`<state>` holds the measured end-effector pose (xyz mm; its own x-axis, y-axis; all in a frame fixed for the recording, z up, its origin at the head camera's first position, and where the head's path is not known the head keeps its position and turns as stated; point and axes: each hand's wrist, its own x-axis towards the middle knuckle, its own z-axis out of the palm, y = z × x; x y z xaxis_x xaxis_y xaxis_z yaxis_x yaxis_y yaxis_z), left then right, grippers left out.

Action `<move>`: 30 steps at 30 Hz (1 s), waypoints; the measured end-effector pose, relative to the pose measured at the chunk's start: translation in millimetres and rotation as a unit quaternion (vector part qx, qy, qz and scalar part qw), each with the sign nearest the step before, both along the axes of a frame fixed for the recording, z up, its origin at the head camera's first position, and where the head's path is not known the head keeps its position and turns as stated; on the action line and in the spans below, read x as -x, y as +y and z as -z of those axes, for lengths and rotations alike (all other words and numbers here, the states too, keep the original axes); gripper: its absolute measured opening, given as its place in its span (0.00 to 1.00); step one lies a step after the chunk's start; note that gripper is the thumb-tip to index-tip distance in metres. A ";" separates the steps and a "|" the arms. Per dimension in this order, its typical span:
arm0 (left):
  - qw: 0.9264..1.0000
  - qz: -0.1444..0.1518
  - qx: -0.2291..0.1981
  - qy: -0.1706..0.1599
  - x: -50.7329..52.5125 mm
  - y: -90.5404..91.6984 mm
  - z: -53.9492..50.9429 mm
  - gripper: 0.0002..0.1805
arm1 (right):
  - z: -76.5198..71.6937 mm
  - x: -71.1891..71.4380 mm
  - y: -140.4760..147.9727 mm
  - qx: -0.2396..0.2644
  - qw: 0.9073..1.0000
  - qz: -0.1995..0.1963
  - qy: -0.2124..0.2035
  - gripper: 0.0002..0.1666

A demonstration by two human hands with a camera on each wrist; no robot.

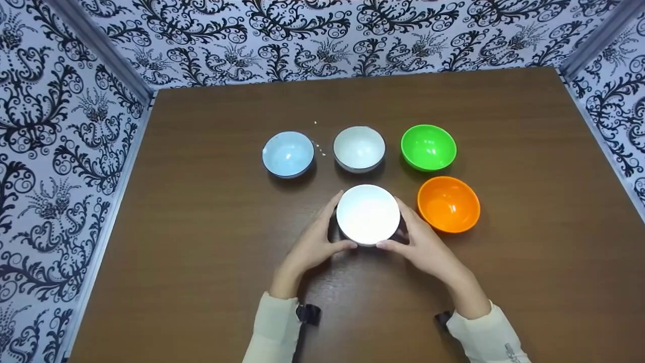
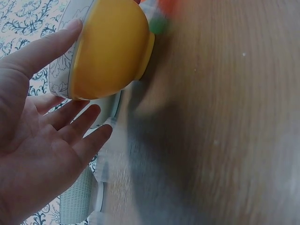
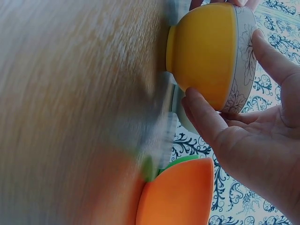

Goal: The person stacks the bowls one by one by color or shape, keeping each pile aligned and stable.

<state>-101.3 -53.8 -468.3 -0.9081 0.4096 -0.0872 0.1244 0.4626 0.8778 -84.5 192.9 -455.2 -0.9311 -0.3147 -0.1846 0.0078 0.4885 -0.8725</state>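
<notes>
Both hands hold one bowl between them, its white inside (image 1: pixel 368 215) facing up in the head view. From the wrist views its outside is yellow (image 2: pixel 112 49) (image 3: pixel 204 51) with a white, flower-patterned band at the rim. My left hand (image 1: pixel 318 241) (image 2: pixel 51 117) has its thumb on the band and its fingers spread along the far side and below. My right hand (image 1: pixel 421 242) (image 3: pixel 258 126) grips the opposite side, thumb and fingers on the wall. Whether the bowl's foot touches the table cannot be told.
On the brown table (image 1: pixel 201 227) a light blue bowl (image 1: pixel 288 154), a whitish bowl (image 1: pixel 359 148) and a green bowl (image 1: pixel 428 147) stand in a row behind. An orange bowl (image 1: pixel 448 204) (image 3: pixel 178 194) is just right of the held one. Small white bits lie between the blue and whitish bowls.
</notes>
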 end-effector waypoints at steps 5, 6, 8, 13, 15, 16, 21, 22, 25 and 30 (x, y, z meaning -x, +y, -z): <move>1.000 0.004 -0.012 0.003 -0.4 -2.0 0.0 0.56 | 0.9 0.2 0.0 0.006 1.000 0.000 0.004 0.61; 1.000 0.004 -0.015 0.003 -0.5 -2.6 0.0 0.56 | 1.3 0.2 -0.1 0.007 1.000 -0.001 0.006 0.61; 1.000 0.003 -0.021 0.003 -0.5 -3.7 0.4 0.55 | 2.0 0.2 -0.1 0.010 1.000 -0.002 0.009 0.60; 1.000 -0.002 -0.029 -0.001 0.2 -5.8 1.8 0.52 | 1.6 -0.4 0.2 0.008 1.000 0.001 0.006 0.61; 1.000 -0.004 -0.029 -0.005 0.2 -6.6 2.2 0.51 | 0.9 -0.7 0.3 0.006 1.000 0.002 0.002 0.61; 1.000 -0.005 -0.028 -0.007 0.2 -7.0 2.4 0.51 | 0.8 -0.7 0.3 0.006 1.000 0.002 0.001 0.62; 1.000 -0.010 -0.026 -0.008 0.8 -9.7 3.4 0.48 | 0.4 -0.6 0.3 0.007 1.000 0.002 -0.002 0.62; 1.000 -0.011 -0.028 -0.005 0.9 -10.5 3.6 0.47 | 0.6 -0.5 0.2 0.007 1.000 0.002 -0.002 0.62; 0.999 -0.015 -0.031 0.002 1.4 -12.4 3.6 0.44 | 0.9 -0.1 0.0 0.008 1.000 0.002 -0.003 0.62; 0.999 -0.024 -0.032 0.000 1.2 -16.1 1.6 0.37 | 0.7 -0.2 0.4 0.007 1.000 0.003 -0.004 0.62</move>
